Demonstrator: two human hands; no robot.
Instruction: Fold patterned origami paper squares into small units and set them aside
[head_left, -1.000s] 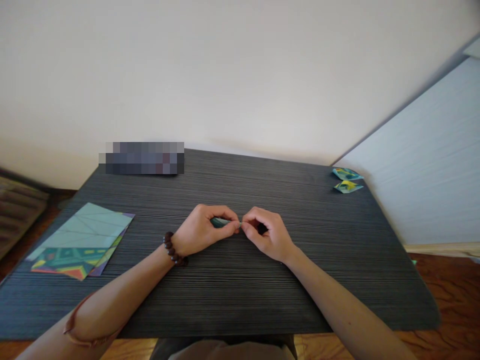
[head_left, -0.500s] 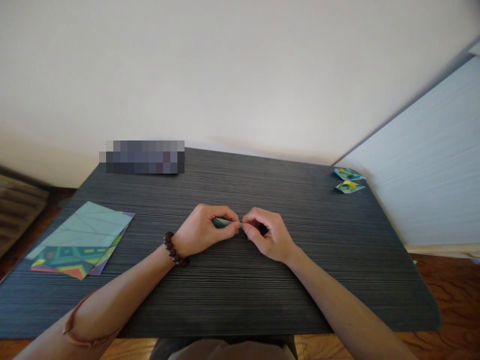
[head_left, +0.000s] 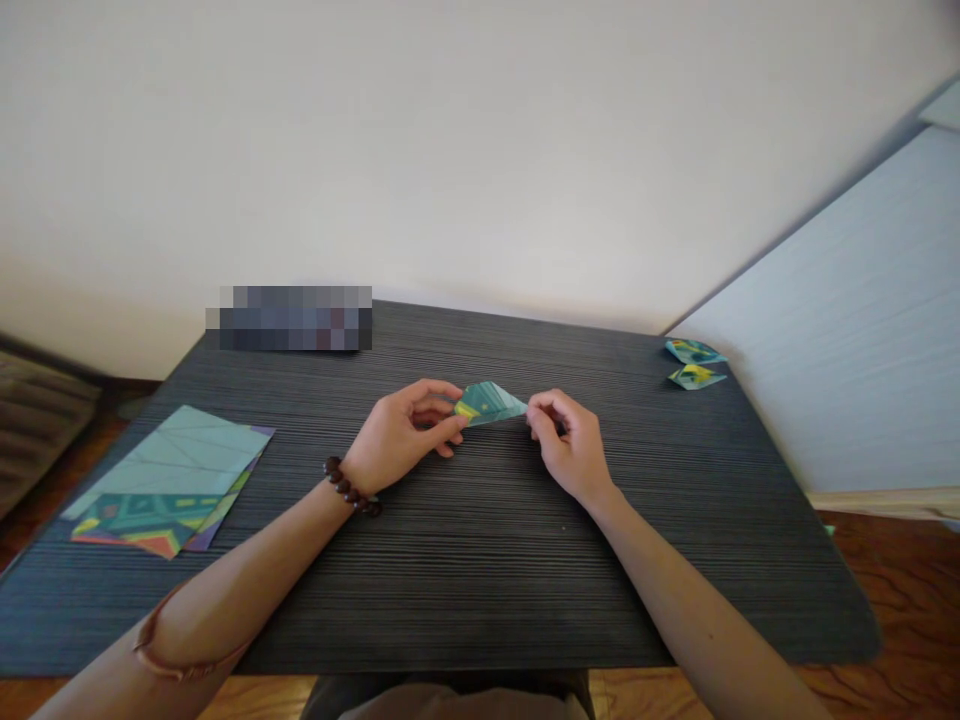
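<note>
Between my two hands is a folded piece of patterned paper (head_left: pixel 489 404), teal with yellow and pale stripes, pointed at its right end. My left hand (head_left: pixel 409 425) pinches its wide left end between thumb and fingers, the lower fingers curled loosely beneath. At the other side, the thumb and forefinger of my right hand (head_left: pixel 568 440) grip the narrow tip. The paper is held just above the dark table (head_left: pixel 450 580), its broad face visible; its underside is hidden.
Flat sheets of patterned paper (head_left: pixel 169 470) lie overlapping on the left of the table. Two folded paper pieces (head_left: pixel 696 376) rest at the far right corner. A blurred-out object (head_left: pixel 292 320) stands at the back left, by the wall. A pale panel (head_left: pixel 847 320) rises at the right.
My hands have moved apart and slightly away from me, the right one shifting rightward. The folded paper, mostly covered by my left hand before, now shows its broad face between them.
</note>
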